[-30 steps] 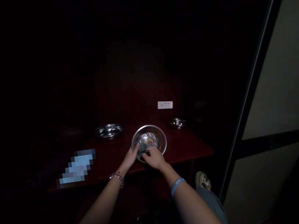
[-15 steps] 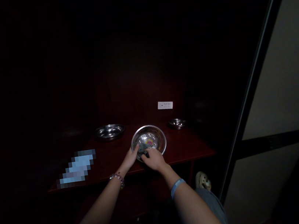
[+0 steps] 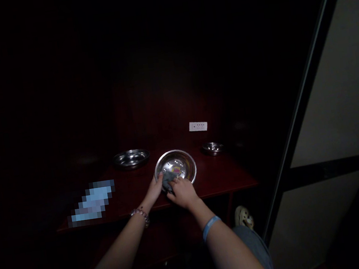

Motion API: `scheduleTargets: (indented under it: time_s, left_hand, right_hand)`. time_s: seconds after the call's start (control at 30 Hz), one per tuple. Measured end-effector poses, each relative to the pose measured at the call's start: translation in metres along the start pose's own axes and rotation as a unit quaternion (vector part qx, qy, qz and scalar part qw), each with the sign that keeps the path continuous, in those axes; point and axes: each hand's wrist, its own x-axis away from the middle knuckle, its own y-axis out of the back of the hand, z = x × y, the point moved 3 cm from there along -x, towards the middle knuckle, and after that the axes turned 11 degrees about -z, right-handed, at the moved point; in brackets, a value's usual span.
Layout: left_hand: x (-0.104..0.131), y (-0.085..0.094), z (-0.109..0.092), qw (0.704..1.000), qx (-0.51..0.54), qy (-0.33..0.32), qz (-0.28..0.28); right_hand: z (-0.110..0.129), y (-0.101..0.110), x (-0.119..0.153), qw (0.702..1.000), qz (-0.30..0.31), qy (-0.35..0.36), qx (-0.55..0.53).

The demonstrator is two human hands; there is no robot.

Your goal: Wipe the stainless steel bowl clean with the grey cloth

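Wearing a blue band, the right hand has its fingers closed on a gray cloth, pressed inside the near side of a metal bowl. The left hand is clamped on the bowl's left rim, thumb inside. The bowl tilts toward the person above the front part of a red-brown shelf; whether it touches the shelf is unclear. Farther back sit a wide dish on the left and a small bowl on the right, below a white socket.
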Motion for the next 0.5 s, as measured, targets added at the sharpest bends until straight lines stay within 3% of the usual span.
scheduleTargets:
  time_s: [0.27,0.37,0.5]
  left_hand:
    - [0.011,0.014,-0.027,0.988,0.07,0.06,-0.121]
    - [0.01,0.017,-0.026,0.98,0.1,0.086,-0.149]
    - [0.007,0.018,-0.017,0.972,0.129,0.107,-0.163]
  right_hand:
    - [-0.01,0.005,-0.004,0.997,-0.022,0.071,0.025]
    - [-0.02,0.013,-0.006,0.995,-0.047,0.082,0.029]
    - [-0.04,0.022,-0.006,0.995,-0.088,0.041,0.037]
